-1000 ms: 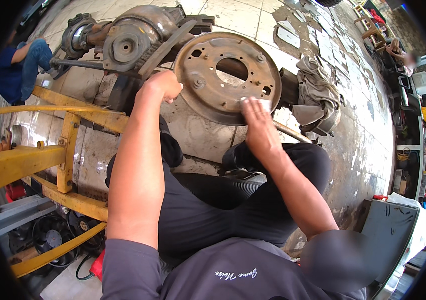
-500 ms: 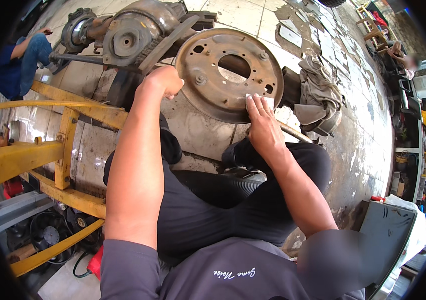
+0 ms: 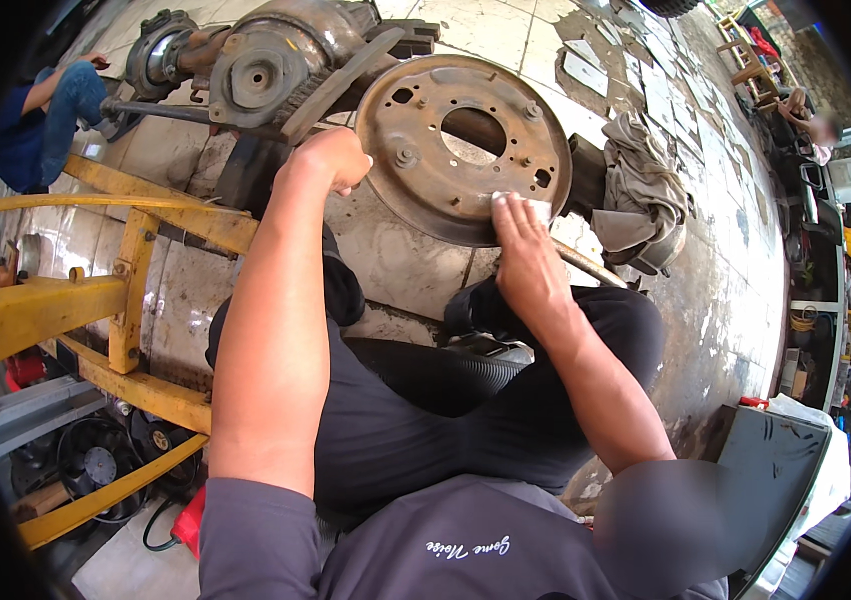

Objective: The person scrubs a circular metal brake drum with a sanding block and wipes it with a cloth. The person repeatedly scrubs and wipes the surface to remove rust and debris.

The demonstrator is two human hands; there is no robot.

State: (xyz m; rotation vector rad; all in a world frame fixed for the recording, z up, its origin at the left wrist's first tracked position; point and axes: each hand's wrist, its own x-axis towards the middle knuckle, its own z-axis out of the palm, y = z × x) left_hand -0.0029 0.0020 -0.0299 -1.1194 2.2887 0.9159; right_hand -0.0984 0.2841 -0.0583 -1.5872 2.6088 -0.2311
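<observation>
A floor of pale, stained tiles [image 3: 391, 272] extends widely. Along its left edge there is a yellow metal frame [image 3: 46, 318]. Toward the far edge is a rusty, bulging axle housing [image 3: 296, 45]; to the right of it, a round, rust-brown metal plate [image 3: 456, 182] faces the person. A crumpled grey-brown cloth [image 3: 641, 190] is beside the plate's right edge. The hands are apart: the right hand [image 3: 531, 262], fingers straight, lies over a small white piece [image 3: 544, 210] at the near edge; the left hand [image 3: 329, 160] is curled by the left edge, its grip I cannot tell.
</observation>
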